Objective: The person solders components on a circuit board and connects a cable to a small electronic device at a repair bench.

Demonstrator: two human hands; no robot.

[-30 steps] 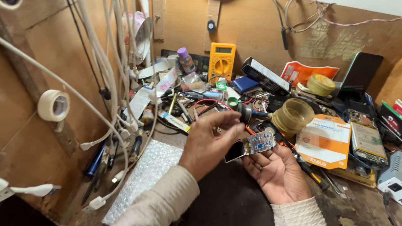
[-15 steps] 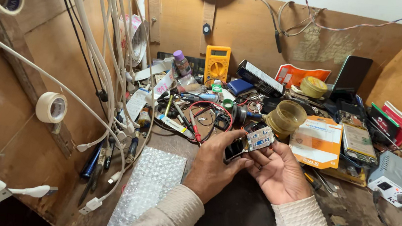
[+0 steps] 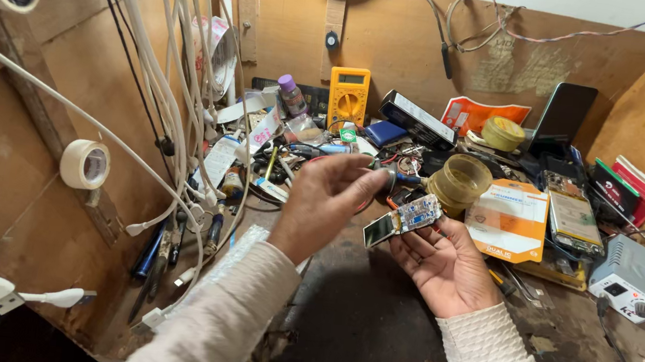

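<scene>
My right hand (image 3: 449, 266) lies palm up over the dark bench and holds a small blue-and-white circuit board (image 3: 417, 212) with a little screen (image 3: 379, 229) hanging off its left end. My left hand (image 3: 328, 205) hovers just left of and above the board. Its fingertips pinch the end of a small dark tool with a blue band (image 3: 401, 179), which lies level among the clutter behind the board. Both sleeves are white and knitted.
A yellow multimeter (image 3: 347, 96) leans on the back wall. A yellowish spool (image 3: 460, 178), an orange packet (image 3: 512, 217), a soldering station (image 3: 632, 277) and a phone (image 3: 567, 119) crowd the right. White cables (image 3: 178, 110) and a tape roll (image 3: 85, 164) hang left.
My left hand has come off the board and lifted up and back to the small tool. My right hand still holds the board, now a little more to the right.
</scene>
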